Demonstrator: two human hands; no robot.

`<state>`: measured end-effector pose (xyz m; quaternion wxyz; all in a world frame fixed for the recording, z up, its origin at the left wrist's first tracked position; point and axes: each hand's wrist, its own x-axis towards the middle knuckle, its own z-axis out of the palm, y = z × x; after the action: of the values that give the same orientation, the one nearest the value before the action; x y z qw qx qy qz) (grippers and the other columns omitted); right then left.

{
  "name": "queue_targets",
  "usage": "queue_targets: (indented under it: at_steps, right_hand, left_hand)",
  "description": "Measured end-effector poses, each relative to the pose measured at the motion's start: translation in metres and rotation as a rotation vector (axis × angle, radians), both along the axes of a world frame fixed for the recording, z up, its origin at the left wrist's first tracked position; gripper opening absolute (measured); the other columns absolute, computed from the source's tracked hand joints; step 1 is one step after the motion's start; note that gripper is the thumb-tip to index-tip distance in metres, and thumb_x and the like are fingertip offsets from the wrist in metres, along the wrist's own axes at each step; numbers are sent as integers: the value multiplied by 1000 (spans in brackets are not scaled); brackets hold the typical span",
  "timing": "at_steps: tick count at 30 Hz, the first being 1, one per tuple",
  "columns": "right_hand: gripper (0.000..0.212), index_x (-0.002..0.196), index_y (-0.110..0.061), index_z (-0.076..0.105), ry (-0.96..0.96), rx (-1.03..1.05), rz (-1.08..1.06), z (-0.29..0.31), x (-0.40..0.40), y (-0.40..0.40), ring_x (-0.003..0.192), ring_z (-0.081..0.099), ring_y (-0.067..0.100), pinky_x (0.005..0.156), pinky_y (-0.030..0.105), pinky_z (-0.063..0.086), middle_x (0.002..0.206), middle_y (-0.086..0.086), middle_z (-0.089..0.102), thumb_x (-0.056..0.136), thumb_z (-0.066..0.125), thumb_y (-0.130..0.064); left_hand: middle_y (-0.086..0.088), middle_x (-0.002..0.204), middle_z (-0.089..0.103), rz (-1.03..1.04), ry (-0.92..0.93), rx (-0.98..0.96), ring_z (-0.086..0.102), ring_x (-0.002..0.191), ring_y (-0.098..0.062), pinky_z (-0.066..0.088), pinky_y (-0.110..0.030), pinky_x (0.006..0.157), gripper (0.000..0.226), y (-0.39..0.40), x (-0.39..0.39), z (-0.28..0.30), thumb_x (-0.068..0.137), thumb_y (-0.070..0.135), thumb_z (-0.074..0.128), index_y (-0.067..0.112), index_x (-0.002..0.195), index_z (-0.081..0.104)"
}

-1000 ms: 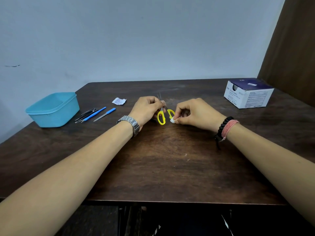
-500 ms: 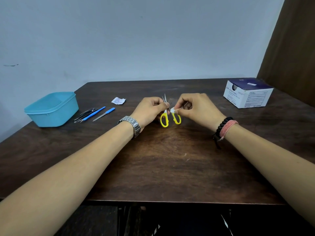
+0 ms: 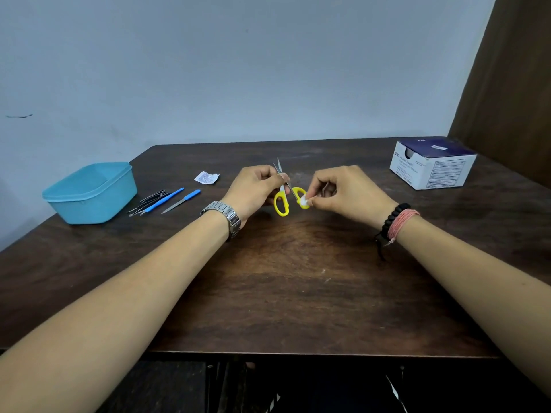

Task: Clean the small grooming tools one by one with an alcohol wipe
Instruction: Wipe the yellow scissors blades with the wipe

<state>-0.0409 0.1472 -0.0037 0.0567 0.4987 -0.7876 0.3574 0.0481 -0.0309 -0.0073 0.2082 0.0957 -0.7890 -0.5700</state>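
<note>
Just one cam here, head-mounted and wide-angle, looking forward and down over the dark wooden surface (image 3: 286,293). Forearms come in from 7 and 5 o'clock, the wall sits at 12, and everything's within arm's reach.

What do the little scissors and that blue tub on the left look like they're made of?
The scissors: thin grey blades with a dull shine, probably steel; the bright yellow handle loops look like smooth moulded plastic. The blue tub: apparently plastic, given its even turquoise colour, rounded corners, moulded rim and soft matte sheen. Neither can be confirmed by look alone.
</note>
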Motion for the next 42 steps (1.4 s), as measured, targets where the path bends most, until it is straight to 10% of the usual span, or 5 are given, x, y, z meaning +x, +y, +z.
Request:
queue_targets:
  at_steps: [42]
  right_hand:
    - [5,80,-15,74,28,-106,96,-3,13,-10,61,52,4,59,12,39,65,-10,64,79,79,-14]
  left_hand:
    - [2,64,66,-32,45,109,62,58,-10,57,-28,66,25,8,1,-2,91,15,64,13,68,56]
